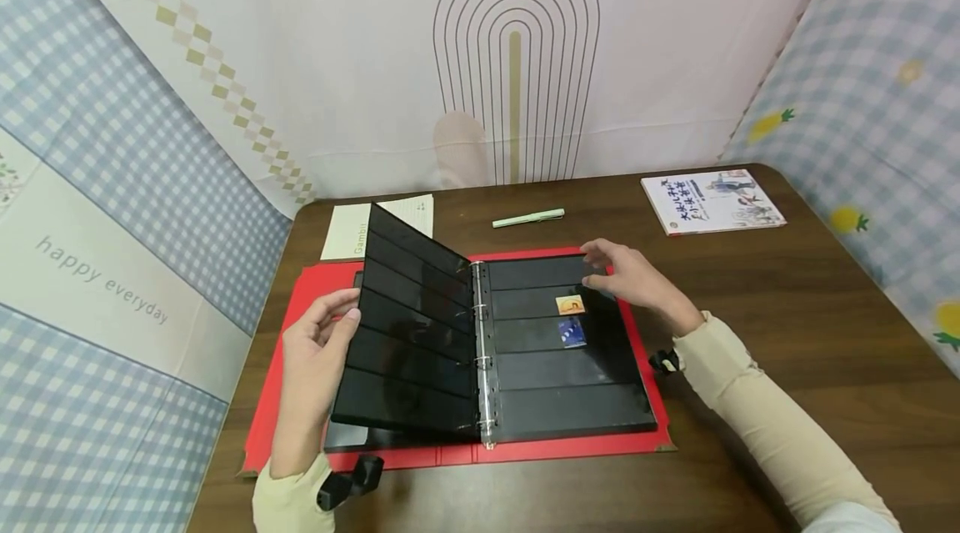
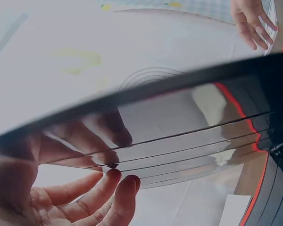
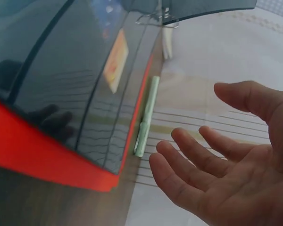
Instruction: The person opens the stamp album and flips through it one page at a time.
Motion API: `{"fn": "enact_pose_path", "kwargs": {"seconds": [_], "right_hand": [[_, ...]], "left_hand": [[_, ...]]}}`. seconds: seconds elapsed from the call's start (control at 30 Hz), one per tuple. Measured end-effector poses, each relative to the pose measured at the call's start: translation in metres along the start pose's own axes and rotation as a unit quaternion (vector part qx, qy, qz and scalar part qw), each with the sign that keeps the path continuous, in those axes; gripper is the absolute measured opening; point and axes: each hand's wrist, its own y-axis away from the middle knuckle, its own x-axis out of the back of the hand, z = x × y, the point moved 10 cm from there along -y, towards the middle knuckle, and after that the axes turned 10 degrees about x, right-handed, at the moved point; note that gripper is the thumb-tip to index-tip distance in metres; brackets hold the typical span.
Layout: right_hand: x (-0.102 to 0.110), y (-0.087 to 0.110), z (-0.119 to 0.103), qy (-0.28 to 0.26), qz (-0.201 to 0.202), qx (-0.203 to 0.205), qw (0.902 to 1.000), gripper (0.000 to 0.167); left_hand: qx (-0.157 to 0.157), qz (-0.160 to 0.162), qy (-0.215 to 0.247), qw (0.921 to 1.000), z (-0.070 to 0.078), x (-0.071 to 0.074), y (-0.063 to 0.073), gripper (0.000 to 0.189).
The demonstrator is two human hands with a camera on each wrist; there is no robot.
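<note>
From the head camera, the red album point(image 1: 577, 446) lies spread on the wooden table point(image 1: 555, 491), its metal rings point(image 1: 482, 362) down the middle. The left hand point(image 1: 315, 349) is out at the free edge of a black page point(image 1: 412, 324), fingers bent, thumb close to them, holding that page tilted up over the left side! Across the rings, the yellow stamp point(image 1: 570, 305) sits just above the blue stamp point(image 1: 572, 333) in the right-hand page point(image 1: 536, 395). The right hand point(image 1: 630, 274) hangs near that page's top outer corner, fingers loosely bent, gripping nothing. The green pen point(image 1: 528, 218) lies beyond the album.

Over to the left wrist: fingertips meet the glossy page, curled in towards it, reflections crowding the sheet. The exact thumb contact can't be told from here.

And the right wrist shows it best: palm bare, thumb well apart from the fingers, the hand clear of the album.

So the step in hand looks like page-turning, with this leaf partway over. The next move seems to call for the left hand to lay it flat on the left side, easing it round the rings without a crease.
</note>
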Motion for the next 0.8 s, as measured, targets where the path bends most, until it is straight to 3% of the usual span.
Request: {"fn": "enact_pose_path", "kwargs": {"seconds": [0.3, 0.53, 0.8], "right_hand": [[-0.014, 0.002, 0.022, 0.076, -0.067, -0.006, 0.9948, 0.070], [-0.025, 0.006, 0.035, 0.103, -0.116, -0.029, 0.9874, 0.090], [-0.027, 0.007, 0.046, 0.130, -0.141, -0.061, 0.9796, 0.098]], "left_hand": [[0.035, -0.039, -0.069, 0.9963, -0.021, 0.014, 0.002, 0.037], [0.066, -0.061, -0.119, 0.9889, -0.039, 0.024, 0.003, 0.045], [0.076, -0.076, -0.189, 0.9760, -0.058, 0.031, -0.001, 0.052]]}}
